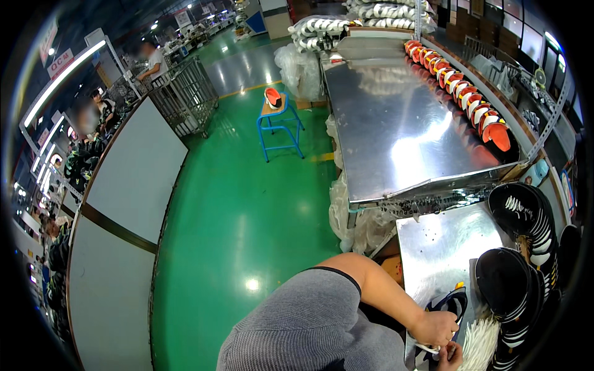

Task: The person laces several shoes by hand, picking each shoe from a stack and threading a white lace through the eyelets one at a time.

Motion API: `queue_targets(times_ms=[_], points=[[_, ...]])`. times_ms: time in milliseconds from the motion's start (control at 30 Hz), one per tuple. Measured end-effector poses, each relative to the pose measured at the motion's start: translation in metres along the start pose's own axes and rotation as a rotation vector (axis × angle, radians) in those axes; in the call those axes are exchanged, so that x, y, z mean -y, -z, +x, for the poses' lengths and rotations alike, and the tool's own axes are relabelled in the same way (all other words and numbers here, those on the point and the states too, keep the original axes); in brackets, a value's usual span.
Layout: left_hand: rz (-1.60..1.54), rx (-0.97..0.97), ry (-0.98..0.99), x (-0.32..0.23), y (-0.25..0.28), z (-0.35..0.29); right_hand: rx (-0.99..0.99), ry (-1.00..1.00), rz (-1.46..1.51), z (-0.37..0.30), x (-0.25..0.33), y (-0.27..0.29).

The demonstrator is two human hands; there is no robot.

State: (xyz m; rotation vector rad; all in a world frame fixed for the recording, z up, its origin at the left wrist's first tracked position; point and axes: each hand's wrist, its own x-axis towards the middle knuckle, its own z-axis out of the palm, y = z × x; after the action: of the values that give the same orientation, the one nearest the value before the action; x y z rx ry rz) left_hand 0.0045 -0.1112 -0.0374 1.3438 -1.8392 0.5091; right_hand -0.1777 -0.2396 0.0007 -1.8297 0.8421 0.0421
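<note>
At the lower right, my left hand is closed, its fingers bent over a dark navy fabric piece with a small yellow tab, which looks like a shoe upper. A white lace shows at the fingertips. Just below, my right hand pinches close against the left at the same lace; part of it is cut off by the lower edge. The navy piece lies on a metal worktop, partly hidden by my hands. A bundle of white laces lies right of the hands.
Nested black pieces with white edges stand at the right. Beyond is a large metal table with a row of red, white and black pieces. A blue stool stands on the green floor. A grey partition runs along the left.
</note>
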Motion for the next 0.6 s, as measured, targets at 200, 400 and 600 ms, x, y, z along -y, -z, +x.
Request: queue_targets(times_ms=[200,400,600], points=[[-0.172,0.147,0.032,-0.018,-0.002,0.009,-0.567,0.092,-0.008,-0.020,0.001,0.049],[-0.237,0.367,-0.012,-0.009,0.063,0.042,-1.198,0.528,0.122,-0.089,0.087,0.126],[-0.324,0.520,0.115,-0.011,0.082,0.052,-0.514,0.258,0.660,-0.075,0.051,-0.011]])
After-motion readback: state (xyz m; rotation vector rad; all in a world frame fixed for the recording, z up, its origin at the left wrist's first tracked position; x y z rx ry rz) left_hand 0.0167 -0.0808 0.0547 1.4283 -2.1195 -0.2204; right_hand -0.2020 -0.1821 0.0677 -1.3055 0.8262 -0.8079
